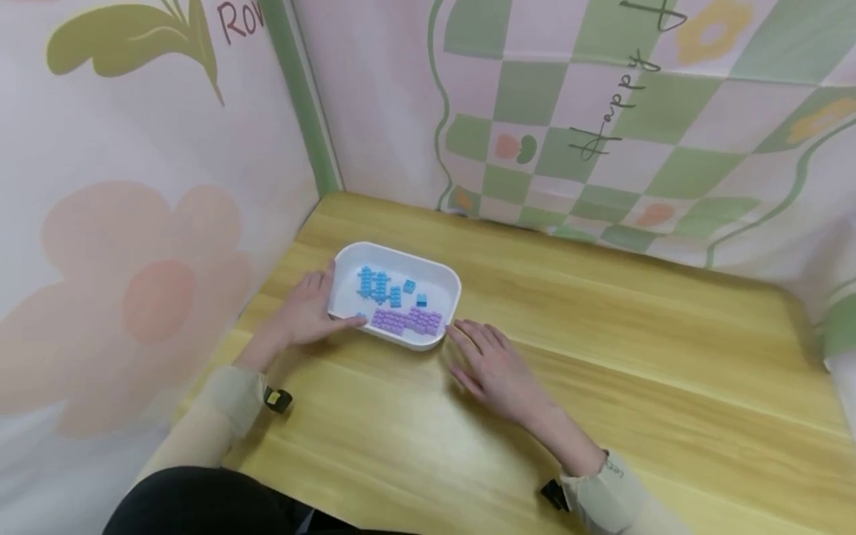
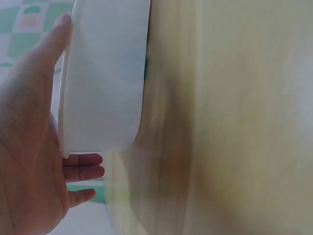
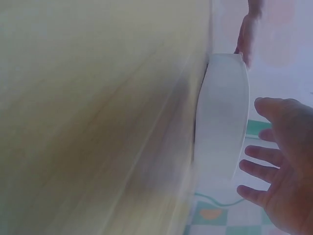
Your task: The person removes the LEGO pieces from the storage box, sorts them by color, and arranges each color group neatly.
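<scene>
A white tray (image 1: 446, 282) holds light blue toy bricks (image 1: 380, 285) and purple toy bricks (image 1: 406, 321). My left hand (image 1: 304, 308) grips the tray's near left corner, its thumb along the near rim and its fingers round the left end. In the left wrist view, the thumb (image 2: 59, 34) lies at the rim and several fingers (image 2: 84, 172) reach down past the end wall. Beside the tray's near right corner, my right hand (image 1: 491, 368) has its fingers spread and loosely bent, holding nothing. Its fingertips are close to the rim.
The tray stands on a wooden table (image 1: 602, 357), toward its far left part. A flower-printed curtain (image 1: 120, 260) hangs along the left, and a checked cloth (image 1: 568, 111) hangs behind the far edge.
</scene>
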### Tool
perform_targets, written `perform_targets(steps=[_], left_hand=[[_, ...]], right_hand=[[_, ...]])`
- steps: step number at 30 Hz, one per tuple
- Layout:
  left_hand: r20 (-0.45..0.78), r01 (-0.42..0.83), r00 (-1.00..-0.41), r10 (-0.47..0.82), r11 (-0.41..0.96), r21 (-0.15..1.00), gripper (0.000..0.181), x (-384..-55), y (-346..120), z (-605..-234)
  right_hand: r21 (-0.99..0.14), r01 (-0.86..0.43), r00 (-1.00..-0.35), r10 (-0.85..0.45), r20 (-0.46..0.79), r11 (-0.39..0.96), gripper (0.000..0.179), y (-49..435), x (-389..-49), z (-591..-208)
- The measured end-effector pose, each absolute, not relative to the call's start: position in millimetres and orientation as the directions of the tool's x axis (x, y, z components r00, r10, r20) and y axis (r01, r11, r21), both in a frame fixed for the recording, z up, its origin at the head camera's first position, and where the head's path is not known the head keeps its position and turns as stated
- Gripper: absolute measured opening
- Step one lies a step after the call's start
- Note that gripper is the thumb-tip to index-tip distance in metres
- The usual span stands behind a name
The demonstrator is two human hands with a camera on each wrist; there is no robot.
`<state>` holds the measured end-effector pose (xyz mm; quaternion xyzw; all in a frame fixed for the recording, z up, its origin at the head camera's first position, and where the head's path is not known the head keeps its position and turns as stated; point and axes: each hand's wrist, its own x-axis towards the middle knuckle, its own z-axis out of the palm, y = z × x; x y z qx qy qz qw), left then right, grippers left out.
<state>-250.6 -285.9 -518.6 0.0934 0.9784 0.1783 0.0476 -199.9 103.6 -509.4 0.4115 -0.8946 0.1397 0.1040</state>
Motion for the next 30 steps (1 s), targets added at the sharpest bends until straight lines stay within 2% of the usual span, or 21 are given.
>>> perform_targets(steps=[5,10,20,30], left_hand=[[-0.037,0.181,-0.978,0.207,0.919,0.350,0.142,-235.5,-274.7,-522.2],[-0.035,0.176,-0.979,0.199,0.924,0.339,0.141,-223.1,-266.3,-522.7],[-0.017,0.166,-0.983,0.182,0.926,0.340,0.137,-207.3,-260.4,-522.7],[0.026,0.170,-0.985,0.172,0.914,0.369,0.137,-196.5,-260.8,-526.9]], right_hand=[[-0.171,-0.780,-0.620,-0.704,0.346,0.602,0.067,103.6,-196.7,-509.7],[-0.234,-0.775,-0.630,-0.687,0.362,0.587,0.065,102.2,-199.7,-507.9],[-0.316,-0.751,-0.659,-0.689,0.301,0.580,0.060,83.8,-219.6,-500.9],[-0.319,-0.765,-0.639,-0.719,0.271,0.560,0.062,60.3,-240.6,-506.7]])
